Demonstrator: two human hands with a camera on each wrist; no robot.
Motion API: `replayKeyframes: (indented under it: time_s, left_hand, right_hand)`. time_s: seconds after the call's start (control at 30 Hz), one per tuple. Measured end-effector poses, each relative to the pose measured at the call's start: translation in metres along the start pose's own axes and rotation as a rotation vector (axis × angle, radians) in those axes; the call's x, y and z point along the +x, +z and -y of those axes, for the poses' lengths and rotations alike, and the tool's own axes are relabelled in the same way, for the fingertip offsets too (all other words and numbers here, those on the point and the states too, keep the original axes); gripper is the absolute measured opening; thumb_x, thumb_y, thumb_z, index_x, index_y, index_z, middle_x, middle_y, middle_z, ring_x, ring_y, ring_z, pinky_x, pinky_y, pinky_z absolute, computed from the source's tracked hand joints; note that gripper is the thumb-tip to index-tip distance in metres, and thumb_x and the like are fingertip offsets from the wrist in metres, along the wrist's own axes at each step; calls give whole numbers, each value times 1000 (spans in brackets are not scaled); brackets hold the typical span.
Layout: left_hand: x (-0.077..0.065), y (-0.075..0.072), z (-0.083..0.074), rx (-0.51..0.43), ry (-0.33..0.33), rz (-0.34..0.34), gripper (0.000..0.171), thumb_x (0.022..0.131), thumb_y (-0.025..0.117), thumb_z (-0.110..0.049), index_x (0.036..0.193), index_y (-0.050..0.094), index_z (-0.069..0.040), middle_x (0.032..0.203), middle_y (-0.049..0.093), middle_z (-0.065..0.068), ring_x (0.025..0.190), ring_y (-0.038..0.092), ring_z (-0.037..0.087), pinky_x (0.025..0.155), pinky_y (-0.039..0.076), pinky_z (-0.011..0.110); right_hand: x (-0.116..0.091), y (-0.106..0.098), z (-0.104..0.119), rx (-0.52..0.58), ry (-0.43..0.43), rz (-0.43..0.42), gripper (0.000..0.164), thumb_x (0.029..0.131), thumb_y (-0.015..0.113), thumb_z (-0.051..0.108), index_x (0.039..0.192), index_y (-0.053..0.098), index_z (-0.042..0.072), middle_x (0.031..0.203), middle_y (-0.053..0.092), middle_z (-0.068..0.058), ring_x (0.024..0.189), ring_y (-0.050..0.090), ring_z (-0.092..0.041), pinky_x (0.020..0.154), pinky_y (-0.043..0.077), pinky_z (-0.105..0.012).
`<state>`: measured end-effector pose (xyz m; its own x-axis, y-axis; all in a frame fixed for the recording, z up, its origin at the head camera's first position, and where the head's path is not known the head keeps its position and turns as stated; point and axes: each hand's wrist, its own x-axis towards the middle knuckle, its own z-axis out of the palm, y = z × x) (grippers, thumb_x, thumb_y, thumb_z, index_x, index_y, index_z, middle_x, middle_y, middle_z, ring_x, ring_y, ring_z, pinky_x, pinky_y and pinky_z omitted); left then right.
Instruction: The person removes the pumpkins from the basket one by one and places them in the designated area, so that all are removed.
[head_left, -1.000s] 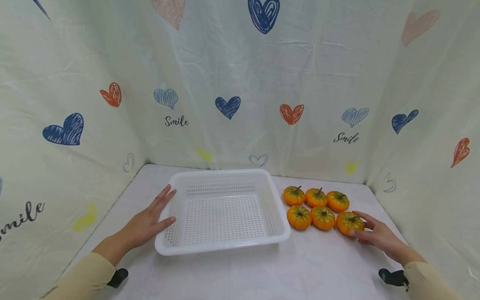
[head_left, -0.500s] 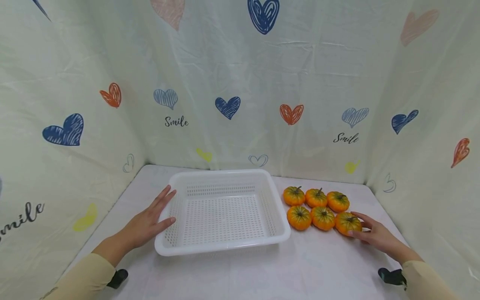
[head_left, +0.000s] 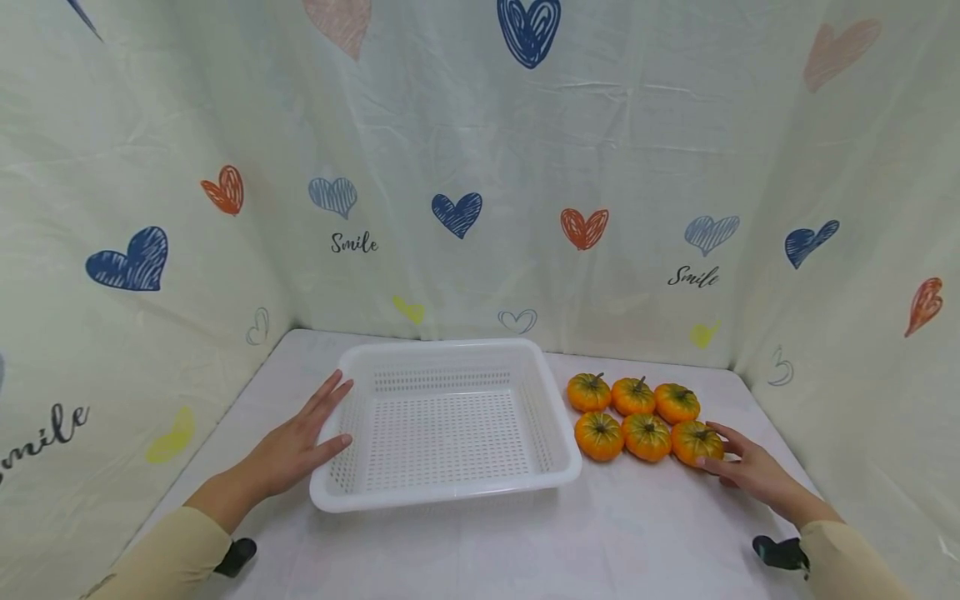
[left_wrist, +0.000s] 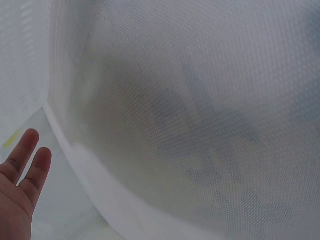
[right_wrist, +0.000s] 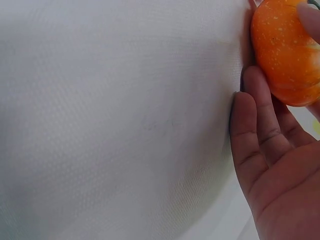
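Small orange pumpkins stand on the table in two rows. My right hand (head_left: pixel 753 473) holds the front-row pumpkin at the right end (head_left: pixel 697 443), thumb at its near side and index finger at its far side. The right wrist view shows this orange pumpkin (right_wrist: pixel 287 50) between thumb and fingers, the other fingers resting along the tablecloth. A white perforated plastic basket (head_left: pixel 450 493) sits left of the pumpkins, with nothing in it. At its left rim lies my left hand (head_left: pixel 288 454), fingers straight and spread. The left wrist view shows two of those fingers (left_wrist: pixel 32 175) beside the basket.
Two more pumpkins, a middle one (head_left: pixel 647 437) and a left one (head_left: pixel 599 436), complete the front row; three others (head_left: pixel 633 395) stand behind. A white cloth covers the table (head_left: pixel 510 550). Heart-printed curtains (head_left: pixel 637 150) close off the back and both sides.
The right-end front pumpkin has shifted slightly left and back, towards its neighbours, with my right hand following it. My left hand and the basket have stayed where they were.
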<state>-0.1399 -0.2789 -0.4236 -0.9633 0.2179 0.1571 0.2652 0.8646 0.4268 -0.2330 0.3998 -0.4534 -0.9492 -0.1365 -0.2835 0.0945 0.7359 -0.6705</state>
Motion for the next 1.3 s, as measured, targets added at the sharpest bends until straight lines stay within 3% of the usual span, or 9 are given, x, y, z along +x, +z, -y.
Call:
replayKeyframes:
  time_s: [0.73,1.3]
  left_hand:
    - [0,1,1,4,5,-1,80,97,58,-44,161,15,-21,167,3,7,134,40,50,84,51,65]
    - [1,1,1,11,-2,-1,80,96,57,-45,161,15,-23,167,2,6,134,41,50,82,52,64]
  right_hand:
    - [0,-1,2,46,0,14,90,94,68,41,156,17,0,142,26,-45,110,60,-38,87,57,-41]
    - [-2,0,3,35,5,17,90,95,66,41,156,16,-1,142,24,-45,113,58,-42,89,56,-42]
